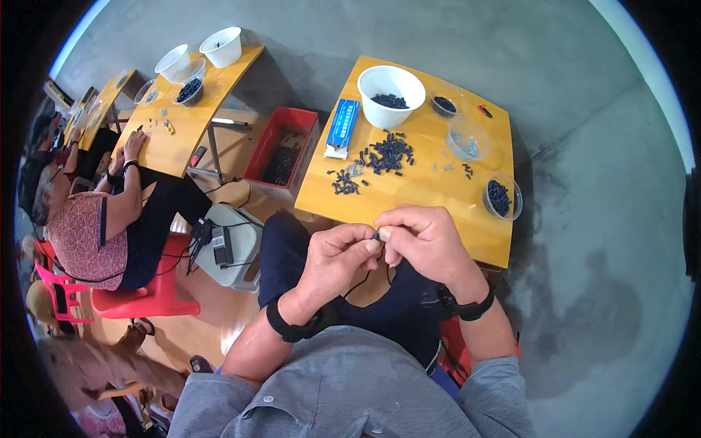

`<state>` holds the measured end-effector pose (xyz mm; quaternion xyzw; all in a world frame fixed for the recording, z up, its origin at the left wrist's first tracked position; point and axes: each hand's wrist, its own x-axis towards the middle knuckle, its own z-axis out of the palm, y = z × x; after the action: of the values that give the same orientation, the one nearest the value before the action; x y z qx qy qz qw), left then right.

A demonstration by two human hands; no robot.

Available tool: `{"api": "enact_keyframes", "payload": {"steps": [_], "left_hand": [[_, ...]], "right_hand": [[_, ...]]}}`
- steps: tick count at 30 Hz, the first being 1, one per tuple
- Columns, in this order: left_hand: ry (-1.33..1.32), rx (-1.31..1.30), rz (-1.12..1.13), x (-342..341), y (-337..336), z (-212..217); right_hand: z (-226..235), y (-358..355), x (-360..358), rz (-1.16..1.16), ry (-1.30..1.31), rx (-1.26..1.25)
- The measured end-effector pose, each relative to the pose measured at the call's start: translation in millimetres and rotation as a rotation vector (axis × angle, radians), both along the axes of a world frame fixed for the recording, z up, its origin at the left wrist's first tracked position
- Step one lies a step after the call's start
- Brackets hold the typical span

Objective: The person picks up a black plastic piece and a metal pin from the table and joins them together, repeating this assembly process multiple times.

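Just off the near edge of the yellow table (pixel 423 191), my two hands meet in front of my body. Between the fingertips sits a small black part (pixel 377 235), mostly covered by fingers. My left hand (pixel 336 255) pinches it from one side, closed. From the other side my right hand (pixel 423 237) grips it with thumb and forefinger, also closed. Beyond the hands lies a loose pile of small black parts (pixel 389 153). Several more black pieces (pixel 346 182) lie to its left, mixed with some silvery bits.
On the table stand a white bucket (pixel 401 82), a blue-and-white box (pixel 342 130), clear tubs of black parts (pixel 499 198) and small metal pieces (pixel 465 140). A red crate (pixel 280 155) and a grey stool (pixel 232 250) are at left. A co-worker (pixel 91 219) sits at another table.
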<state>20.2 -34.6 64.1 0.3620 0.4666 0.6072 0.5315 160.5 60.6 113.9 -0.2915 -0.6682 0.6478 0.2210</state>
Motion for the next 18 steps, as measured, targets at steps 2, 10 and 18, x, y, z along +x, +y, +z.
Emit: {"api": "enact_keyframes", "payload": {"steps": [2, 10, 18], "left_hand": [[-0.009, 0.020, -0.015, 0.1, -0.1, -0.5], [-0.068, 0.046, -0.034, -0.5, -1.2, -0.9], [-0.060, 0.055, -0.097, -4.2, -4.7, 0.7]], "right_hand": [[0.8, 3.1, 3.1, 0.028, -0.011, -0.050], [-5.4, 13.4, 8.4, 0.143, 0.105, -0.260], [-1.2, 17.8, 14.1, 0.140, 0.188, -0.399]]}}
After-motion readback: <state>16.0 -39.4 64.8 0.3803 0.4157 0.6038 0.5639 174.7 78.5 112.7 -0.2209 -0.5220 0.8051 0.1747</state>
